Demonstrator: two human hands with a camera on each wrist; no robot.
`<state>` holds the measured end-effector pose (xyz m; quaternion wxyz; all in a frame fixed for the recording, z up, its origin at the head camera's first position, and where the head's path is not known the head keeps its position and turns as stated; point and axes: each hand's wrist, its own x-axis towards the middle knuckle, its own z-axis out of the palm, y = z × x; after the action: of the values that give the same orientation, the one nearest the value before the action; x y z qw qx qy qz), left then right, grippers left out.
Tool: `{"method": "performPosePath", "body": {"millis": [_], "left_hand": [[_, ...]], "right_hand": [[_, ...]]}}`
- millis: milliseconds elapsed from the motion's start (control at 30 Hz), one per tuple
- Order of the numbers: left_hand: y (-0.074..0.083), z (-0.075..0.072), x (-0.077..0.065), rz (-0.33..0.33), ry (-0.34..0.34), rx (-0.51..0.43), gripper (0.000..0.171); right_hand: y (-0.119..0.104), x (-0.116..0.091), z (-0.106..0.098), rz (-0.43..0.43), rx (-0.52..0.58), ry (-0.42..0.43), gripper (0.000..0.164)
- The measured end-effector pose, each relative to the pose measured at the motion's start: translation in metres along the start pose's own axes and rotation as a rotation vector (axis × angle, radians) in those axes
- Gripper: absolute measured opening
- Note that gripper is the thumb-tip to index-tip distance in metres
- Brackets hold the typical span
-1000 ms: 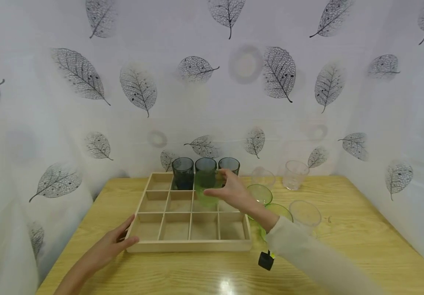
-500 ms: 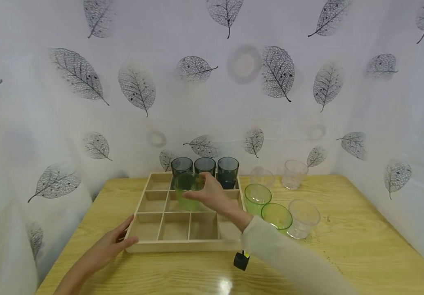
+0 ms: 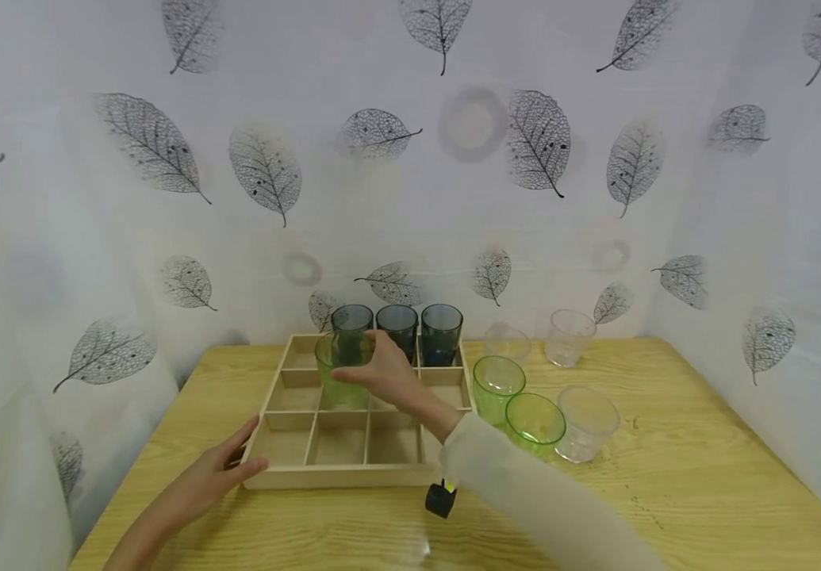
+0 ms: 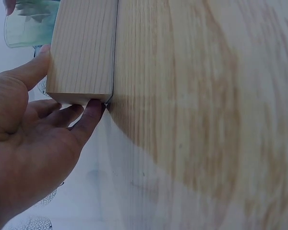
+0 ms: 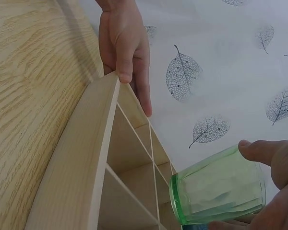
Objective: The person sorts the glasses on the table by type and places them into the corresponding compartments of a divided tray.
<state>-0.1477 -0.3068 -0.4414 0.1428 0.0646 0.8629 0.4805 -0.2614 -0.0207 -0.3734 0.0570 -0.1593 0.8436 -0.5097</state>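
Observation:
A green transparent tumbler (image 3: pixel 333 371) is upright over the second compartment from the left in the middle row of a wooden compartment box (image 3: pixel 360 476). My right hand (image 3: pixel 390 374) holds it near the rim, thumb on the near side and fingers beyond. In the right wrist view the tumbler's thick base (image 5: pixel 176 199) points toward the dividers. My left hand (image 3: pixel 213 476) grips the box's front left corner. The left wrist view has the thumb (image 4: pixel 36 69) at the top edge and fingers against the side. Three dark blue-grey tumblers (image 3: pixel 442 337) stand in the back row.
Right of the box are two more green tumblers (image 3: pixel 499 385) and three clear ones (image 3: pixel 587 424). A small black block (image 3: pixel 441 500) hangs below my right cuff. Behind the table (image 3: pixel 703 476) hangs a white leaf-print curtain (image 3: pixel 381 214).
My right hand has carried the green tumbler leftward across the box, from the third compartment column to the second. The left hand stays at the corner.

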Motion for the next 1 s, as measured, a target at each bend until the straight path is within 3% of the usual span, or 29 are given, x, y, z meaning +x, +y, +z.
{"method": "performPosePath", "body": {"millis": [167,467,833,1000], "left_hand": [[0.001,0.000,-0.001,0.009,-0.001,-0.006,0.081],[0.000,0.000,-0.001,0.018,0.002,-0.010,0.080],[0.000,0.000,0.001,0.012,-0.010,-0.003,0.079],[0.000,0.001,0.001,-0.003,-0.007,-0.005,0.081]], "right_hand": [[0.013,0.005,0.008,-0.013,-0.038,0.008,0.092],[0.037,0.006,0.022,-0.035,-0.223,-0.048,0.094],[0.032,-0.001,0.012,-0.007,-0.106,-0.070,0.095],[0.034,-0.009,0.004,-0.059,-0.037,-0.053,0.086]]}}
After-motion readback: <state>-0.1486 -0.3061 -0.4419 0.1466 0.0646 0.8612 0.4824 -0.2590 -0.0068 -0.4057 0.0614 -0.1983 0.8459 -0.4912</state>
